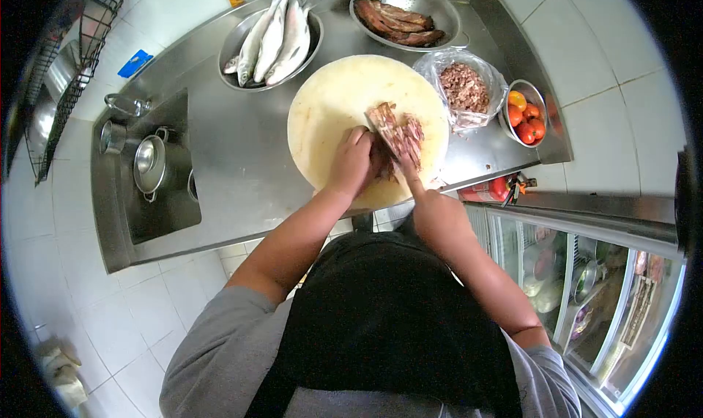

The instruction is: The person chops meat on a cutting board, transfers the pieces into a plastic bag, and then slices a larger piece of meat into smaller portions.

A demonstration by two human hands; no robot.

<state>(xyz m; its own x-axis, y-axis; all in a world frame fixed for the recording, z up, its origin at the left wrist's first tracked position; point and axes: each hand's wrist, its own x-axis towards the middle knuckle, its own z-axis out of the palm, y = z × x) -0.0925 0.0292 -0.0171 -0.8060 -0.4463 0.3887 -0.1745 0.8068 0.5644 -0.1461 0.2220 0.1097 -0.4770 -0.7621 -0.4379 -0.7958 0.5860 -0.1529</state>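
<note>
On the round cream cutting board (pixel 322 95) lies reddish-brown meat (pixel 407 136), cut into strips and pieces at its right half. My left hand (pixel 354 160) presses on a darker piece of meat, its fingers curled together. A knife (pixel 382 136) stands between that hand and the cut pieces, its blade slanting from upper left to lower right. My right hand (pixel 438 213) holds the knife from the lower right, with the index finger stretched along it; the handle is hidden in the hand.
Behind the board are a bowl of whole fish (pixel 272 41) and a colander of meat strips (pixel 399 22). To the right sit a plastic bag of chopped meat (pixel 465 88) and a bowl of tomatoes (pixel 526 117). A sink (pixel 165 198) with pots is at left.
</note>
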